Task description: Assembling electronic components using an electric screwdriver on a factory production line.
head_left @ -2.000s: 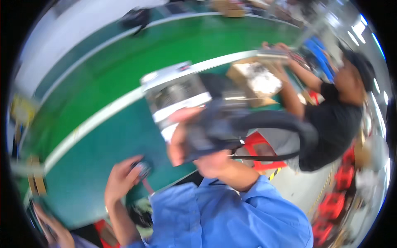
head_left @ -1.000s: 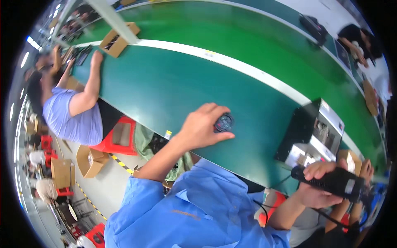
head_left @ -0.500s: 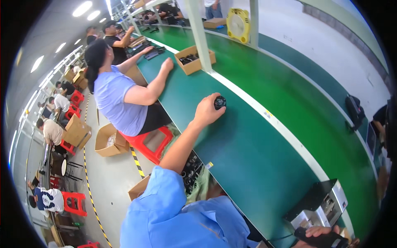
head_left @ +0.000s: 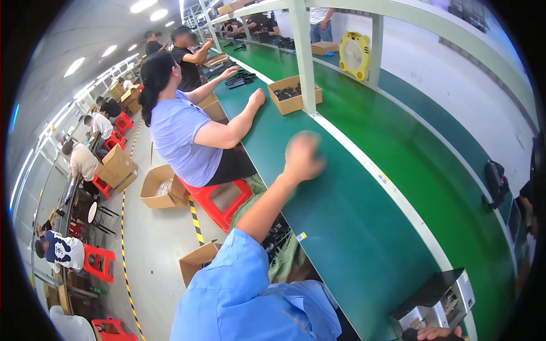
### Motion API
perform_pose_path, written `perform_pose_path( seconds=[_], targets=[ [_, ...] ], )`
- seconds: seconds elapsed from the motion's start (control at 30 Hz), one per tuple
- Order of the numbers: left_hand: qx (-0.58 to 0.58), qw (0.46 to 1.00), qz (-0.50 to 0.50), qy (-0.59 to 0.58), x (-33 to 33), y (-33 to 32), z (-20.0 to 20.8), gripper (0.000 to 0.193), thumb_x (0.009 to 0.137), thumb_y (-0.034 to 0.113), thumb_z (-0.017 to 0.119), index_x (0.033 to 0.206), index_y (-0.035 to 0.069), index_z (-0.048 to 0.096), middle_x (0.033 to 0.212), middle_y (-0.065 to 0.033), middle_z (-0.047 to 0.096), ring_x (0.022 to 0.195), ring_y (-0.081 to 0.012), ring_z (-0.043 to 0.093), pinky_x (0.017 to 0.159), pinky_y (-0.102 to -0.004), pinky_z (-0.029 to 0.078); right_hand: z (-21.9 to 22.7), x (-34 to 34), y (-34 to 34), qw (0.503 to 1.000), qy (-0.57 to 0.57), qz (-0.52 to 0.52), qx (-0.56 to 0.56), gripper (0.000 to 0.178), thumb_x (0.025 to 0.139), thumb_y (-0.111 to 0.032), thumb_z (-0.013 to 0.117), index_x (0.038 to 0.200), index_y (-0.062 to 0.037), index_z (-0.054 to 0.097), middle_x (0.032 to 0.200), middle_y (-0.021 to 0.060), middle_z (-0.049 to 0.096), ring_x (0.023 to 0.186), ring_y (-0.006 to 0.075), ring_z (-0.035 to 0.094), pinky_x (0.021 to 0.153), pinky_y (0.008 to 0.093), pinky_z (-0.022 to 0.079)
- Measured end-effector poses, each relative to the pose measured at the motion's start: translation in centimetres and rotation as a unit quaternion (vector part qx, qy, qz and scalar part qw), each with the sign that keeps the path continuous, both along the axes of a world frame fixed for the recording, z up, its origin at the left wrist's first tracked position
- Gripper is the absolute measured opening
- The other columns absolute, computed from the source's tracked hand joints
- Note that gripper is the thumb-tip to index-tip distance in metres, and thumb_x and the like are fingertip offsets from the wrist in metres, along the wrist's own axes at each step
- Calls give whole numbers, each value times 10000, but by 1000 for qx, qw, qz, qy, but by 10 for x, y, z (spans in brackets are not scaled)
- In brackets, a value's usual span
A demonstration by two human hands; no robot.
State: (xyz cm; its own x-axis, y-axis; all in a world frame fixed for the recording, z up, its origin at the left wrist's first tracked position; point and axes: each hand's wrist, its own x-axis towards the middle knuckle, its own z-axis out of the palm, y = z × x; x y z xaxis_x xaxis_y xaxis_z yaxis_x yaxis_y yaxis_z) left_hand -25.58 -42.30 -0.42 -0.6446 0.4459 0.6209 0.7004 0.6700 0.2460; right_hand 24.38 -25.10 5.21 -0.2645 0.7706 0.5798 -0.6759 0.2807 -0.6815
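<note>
Two steady hands serve best: mid-frame, blur hides the finger state of the left hand (head_left: 304, 156). Lower right, the right hand (head_left: 435, 333), fingers curled, should support its black device (head_left: 410, 334)

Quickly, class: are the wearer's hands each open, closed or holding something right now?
Left hand: blurred over the green tabletop; grip cannot be told.
Right hand: closed on a black object, partly cut off by the picture's edge.
</note>
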Motion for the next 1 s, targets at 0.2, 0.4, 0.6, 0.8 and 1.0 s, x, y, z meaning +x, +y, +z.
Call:
perform_pose_path(
  seconds=[0.2, 0.4, 0.6, 0.8, 1.0],
  targets=[
    [139, 964, -218, 66, 75, 42, 5, 313, 696, 93, 672, 992, 26, 598, 1065, -163, 561, 1057, -355, 520, 944, -452, 412, -1, 0, 2, 1000, -14, -6, 22, 702, 898, -642, 406, 1247, -35, 452, 906, 167, 620, 634, 265, 563, 559, 375, 471],
    [89, 891, -445, -16, 161, 92, -5, 240, 757, 97, 667, 981, 29, 612, 1112, -142, 564, 1123, -316, 523, 973, -439, 426, 3, -5, -8, 997, -28, -58, 35, 593, 913, -578, 452, 1112, -20, 477, 865, 136, 600, 624, 247, 555, 541, 346, 465],
    [67, 861, -504, -33, 193, 144, -14, 287, 781, 131, 650, 1038, 13, 602, 1153, -155, 542, 1158, -312, 494, 999, -421, 399, 5, -5, -12, 989, -63, -107, 84, 564, 915, -551, 478, 1100, -17, 495, 887, 123, 585, 636, 228, 545, 538, 341, 460],
    [17, 844, -531, -81, 218, 172, -32, 334, 796, 147, 631, 1092, 3, 574, 1170, -167, 534, 1155, -318, 486, 1011, -425, 382, 2, -4, -15, 992, -46, -110, 32, 561, 915, -549, 482, 1088, -15, 504, 875, 119, 582, 678, 213, 540, 549, 327, 456],
    [64, 871, -473, -118, 214, 168, -31, 355, 809, 149, 628, 1120, -9, 565, 1155, -166, 548, 1172, -315, 478, 1021, -425, 381, -3, -3, -12, 991, -52, -113, 54, 521, 947, -499, 440, 1101, -6, 504, 883, 127, 584, 683, 211, 550, 554, 331, 460]
  ],
)
